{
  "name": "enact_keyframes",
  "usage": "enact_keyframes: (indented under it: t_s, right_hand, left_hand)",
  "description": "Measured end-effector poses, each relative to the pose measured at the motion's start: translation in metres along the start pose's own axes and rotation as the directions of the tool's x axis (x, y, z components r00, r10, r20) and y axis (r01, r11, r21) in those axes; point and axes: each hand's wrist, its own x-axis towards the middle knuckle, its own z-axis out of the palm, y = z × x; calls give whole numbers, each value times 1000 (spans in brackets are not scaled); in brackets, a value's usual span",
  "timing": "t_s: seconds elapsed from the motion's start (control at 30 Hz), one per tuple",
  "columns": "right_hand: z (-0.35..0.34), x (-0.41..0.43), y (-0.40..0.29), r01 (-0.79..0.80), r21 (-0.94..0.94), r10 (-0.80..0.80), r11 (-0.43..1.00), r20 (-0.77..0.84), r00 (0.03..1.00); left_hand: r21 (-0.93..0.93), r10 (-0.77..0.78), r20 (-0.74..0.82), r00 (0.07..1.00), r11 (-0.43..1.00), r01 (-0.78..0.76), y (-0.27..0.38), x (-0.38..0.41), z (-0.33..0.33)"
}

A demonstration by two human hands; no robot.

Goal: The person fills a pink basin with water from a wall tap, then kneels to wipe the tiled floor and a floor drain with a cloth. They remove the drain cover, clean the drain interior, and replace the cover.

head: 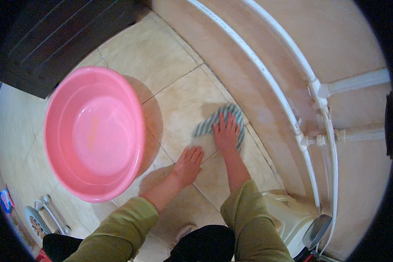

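Observation:
My right hand (227, 136) presses palm down on a striped blue-green and white cloth (203, 127), its fingers spread. The cloth lies bunched on the beige tiled floor (175, 98), close to the foot of the wall, and part of it is hidden under the hand. My left hand (188, 165) is to the left, palm down with nothing in it; whether it touches the tiles I cannot tell. A large pink plastic basin (95, 199) stands further left, apart from both hands. Some water seems to lie in its bottom.
White pipes (265, 72) run along the wall (281, 32) at the right. A cream plastic container (288, 213) stands by my right forearm. Dark furniture (68, 36) rises at the upper left. At the lower left is a small stool-like object (39, 222) with metal tubing.

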Motion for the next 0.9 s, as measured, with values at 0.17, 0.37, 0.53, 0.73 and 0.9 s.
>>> enact_keyframes:
  t_s: [0.17, 0.37, 0.53, 0.73, 0.9]
  right_hand:
    - [5, 46, 13, -45, 35, 43, 998, 49, 998]
    - [-2, -27, 65, -306, -6, 304, 952, 110, 946]
    - [-5, -74, 73, -668, -220, 683, 711, -10, 731]
    - [21, 32, 1, -228, -123, 233, 966, 27, 972]
    - [21, 75, 0, 59, 63, -55, 996, -74, 996]
  left_hand:
    - [-2, -13, 36, 999, 1000, 13, -5, 6, -4]
    - [-321, 29, -120, 992, 945, -66, -6, -29, -6]
    - [-485, 23, -63, 998, 873, -51, 4, -65, -3]
    - [-541, 55, -110, 992, 834, -107, 16, -91, -10]
    - [-794, -150, -22, 988, 603, 74, -7, -116, -26]
